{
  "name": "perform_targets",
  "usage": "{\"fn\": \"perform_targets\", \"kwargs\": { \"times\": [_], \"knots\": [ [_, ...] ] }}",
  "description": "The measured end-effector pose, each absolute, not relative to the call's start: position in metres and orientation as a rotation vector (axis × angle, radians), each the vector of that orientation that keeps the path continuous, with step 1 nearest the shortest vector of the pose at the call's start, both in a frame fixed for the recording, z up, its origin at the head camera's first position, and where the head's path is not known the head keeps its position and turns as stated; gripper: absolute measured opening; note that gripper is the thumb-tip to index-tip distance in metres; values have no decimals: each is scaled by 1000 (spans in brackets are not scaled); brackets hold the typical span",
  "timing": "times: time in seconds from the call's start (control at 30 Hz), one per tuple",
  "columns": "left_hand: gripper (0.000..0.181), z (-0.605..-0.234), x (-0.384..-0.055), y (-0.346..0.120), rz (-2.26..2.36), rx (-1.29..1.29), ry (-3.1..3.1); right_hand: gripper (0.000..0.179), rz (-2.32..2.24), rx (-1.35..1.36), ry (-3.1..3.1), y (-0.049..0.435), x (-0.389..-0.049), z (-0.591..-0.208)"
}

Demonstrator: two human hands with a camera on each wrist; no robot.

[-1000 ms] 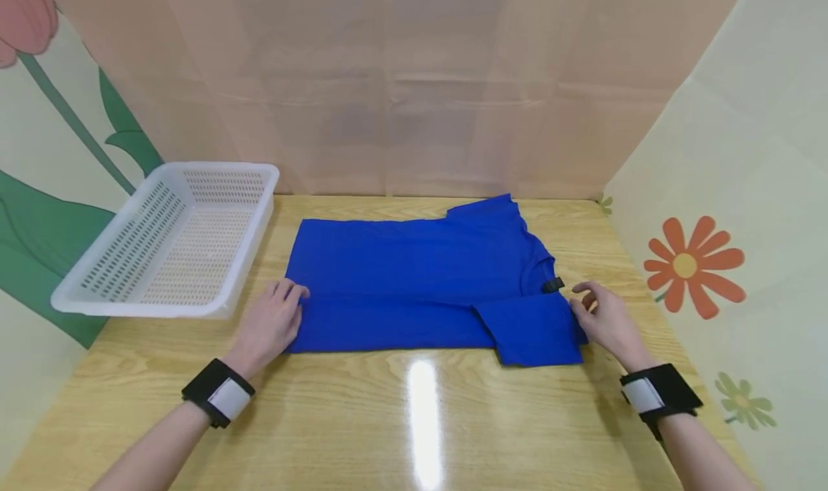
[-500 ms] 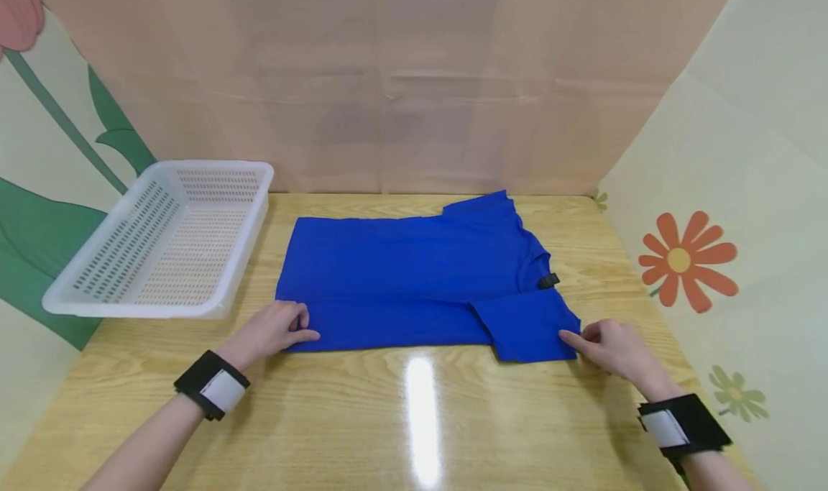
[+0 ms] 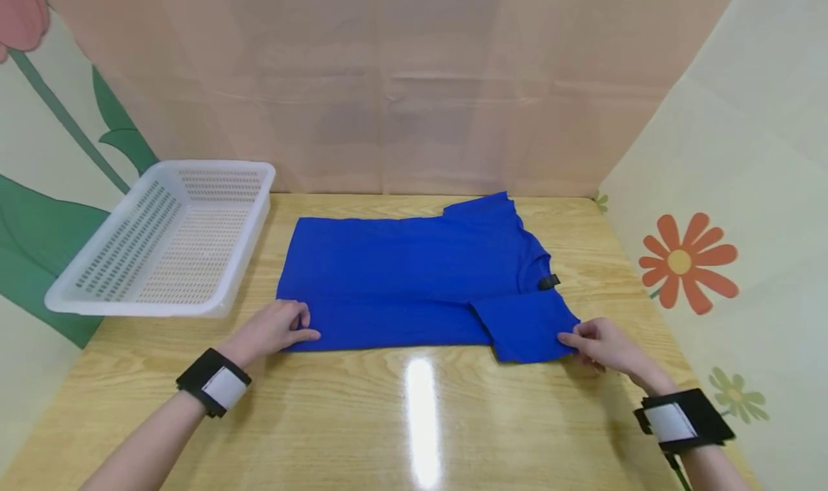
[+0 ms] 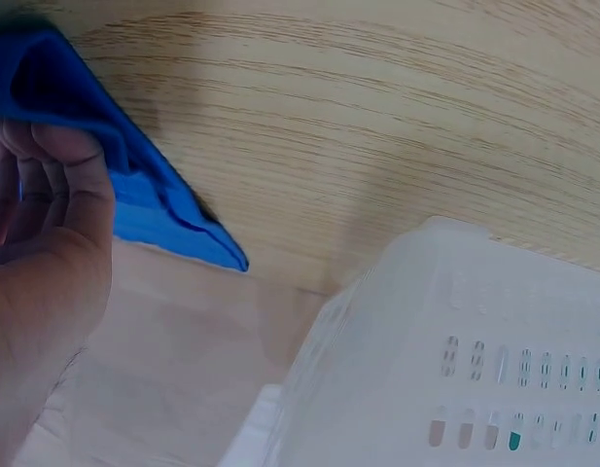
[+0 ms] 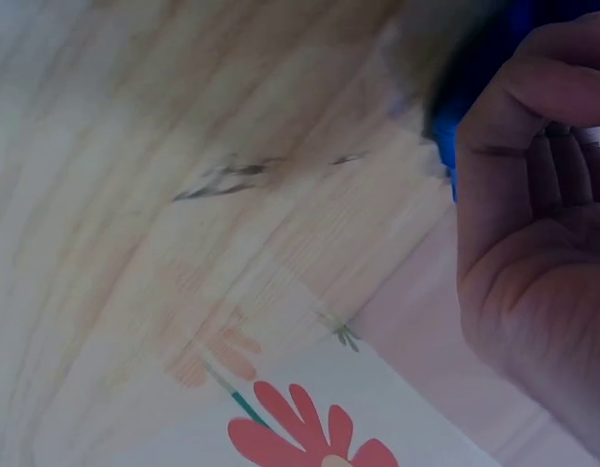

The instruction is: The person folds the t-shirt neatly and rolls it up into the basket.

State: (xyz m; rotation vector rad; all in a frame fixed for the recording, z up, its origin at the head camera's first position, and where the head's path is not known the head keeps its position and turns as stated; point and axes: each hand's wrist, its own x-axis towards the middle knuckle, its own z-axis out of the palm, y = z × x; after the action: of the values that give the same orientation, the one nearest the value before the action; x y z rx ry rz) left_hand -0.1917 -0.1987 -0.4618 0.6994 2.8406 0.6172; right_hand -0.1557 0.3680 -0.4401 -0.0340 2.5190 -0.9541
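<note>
A blue T-shirt [image 3: 401, 261] lies on the wooden table with its collar and dark label to the right. Its near side is folded over lengthwise, and the near sleeve [image 3: 527, 326] lies on top, pointing toward me. My left hand [image 3: 274, 329] pinches the hem at the near left corner; in the left wrist view, the fingers of the left hand [image 4: 52, 204] curl under the layered cloth [image 4: 134, 165]. At the other end, my right hand [image 3: 604, 346] pinches the shirt's near right edge by the sleeve. The right wrist view shows the right hand [image 5: 543, 195] with curled fingers against blue cloth.
A white perforated plastic basket [image 3: 223, 308] stands at the left of the table, close to my left hand. Behind the table rises a pinkish backdrop [image 3: 388, 117]. A flower-printed wall panel [image 3: 744, 153] borders the right side.
My left hand has slid slightly nearer and now pinches the hem corner. My right hand has come down from beside the collar to grip the sleeve-side edge. The shirt's folds look unchanged.
</note>
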Motion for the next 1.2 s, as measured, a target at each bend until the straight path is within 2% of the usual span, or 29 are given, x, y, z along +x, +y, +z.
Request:
{"fn": "perform_targets", "kwargs": {
  "times": [0.17, 0.4, 0.67, 0.9, 1.07, 1.2],
  "knots": [
    [29, -462, -193, -200, 614, 682, 2823, 44, -1289, -83, 2341, 366, -171, -429],
    [29, -462, -192, -200, 628, 678, 2804, 30, -1749, -65, 2037, 353, -202, -430],
    [29, -460, -193, -197, 633, 667, 2808, 23, -2080, 180, 1732, 341, -238, -437],
    [30, -461, -194, -199, 628, 676, 2814, 35, -2357, 318, 1272, 330, -254, -446],
    [29, -461, -194, -198, 631, 657, 2802, 50, -2370, 147, 1285, 328, -253, -452],
    [29, -461, -194, -198, 626, 632, 2800, 40, -2407, -102, 1589, 335, -243, -454]
  ]
}}
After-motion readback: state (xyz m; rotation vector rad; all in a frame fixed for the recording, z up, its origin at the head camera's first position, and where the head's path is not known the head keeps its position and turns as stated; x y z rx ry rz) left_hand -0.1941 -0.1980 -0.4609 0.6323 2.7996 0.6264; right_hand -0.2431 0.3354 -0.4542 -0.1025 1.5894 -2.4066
